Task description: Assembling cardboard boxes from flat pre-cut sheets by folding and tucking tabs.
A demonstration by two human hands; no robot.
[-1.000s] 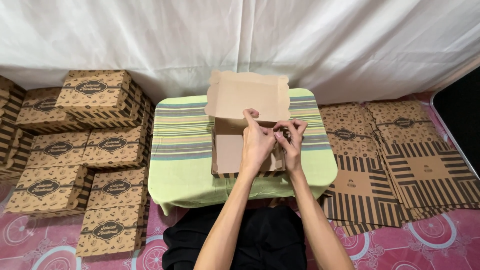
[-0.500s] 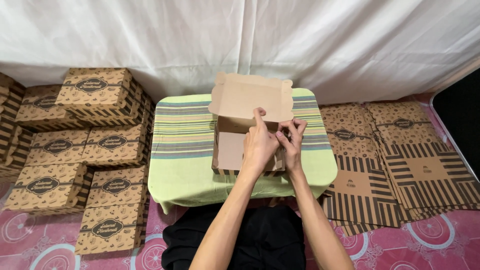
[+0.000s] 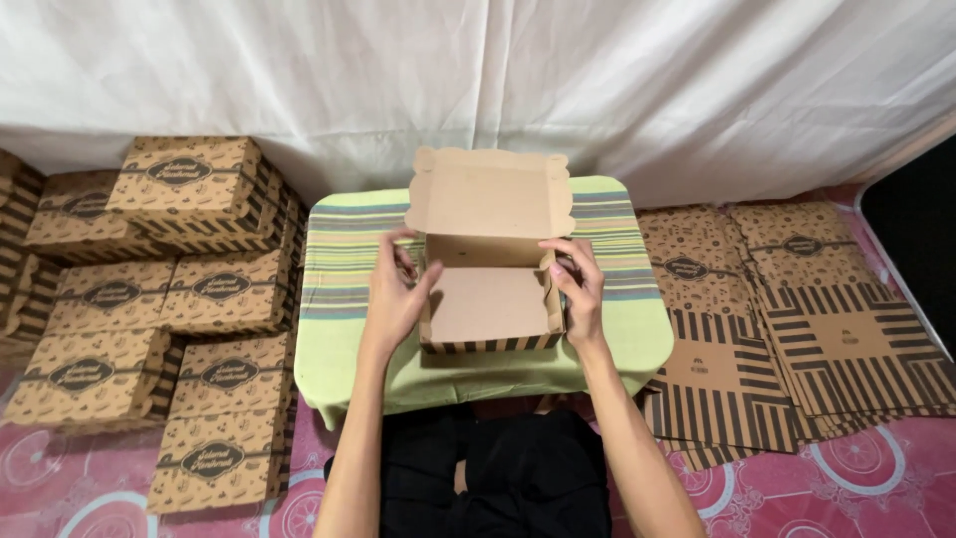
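Observation:
A brown cardboard box (image 3: 490, 304) with a striped front stands open on a small table with a green striped cloth (image 3: 339, 299). Its lid (image 3: 488, 194) points up at the back. My left hand (image 3: 398, 294) touches the box's left wall, fingers spread. My right hand (image 3: 578, 289) holds the right wall, with the thumb over the edge. The inside of the box is bare.
Several folded, closed boxes (image 3: 189, 289) with dark labels are stacked on the floor at the left. Flat unfolded box blanks (image 3: 777, 319) lie in piles at the right. A white curtain (image 3: 498, 80) hangs behind. The floor mat (image 3: 876, 478) is pink.
Both hands were together at the box's right side; my left hand has moved to the left wall. The lid now stands upright and the box sits squarer.

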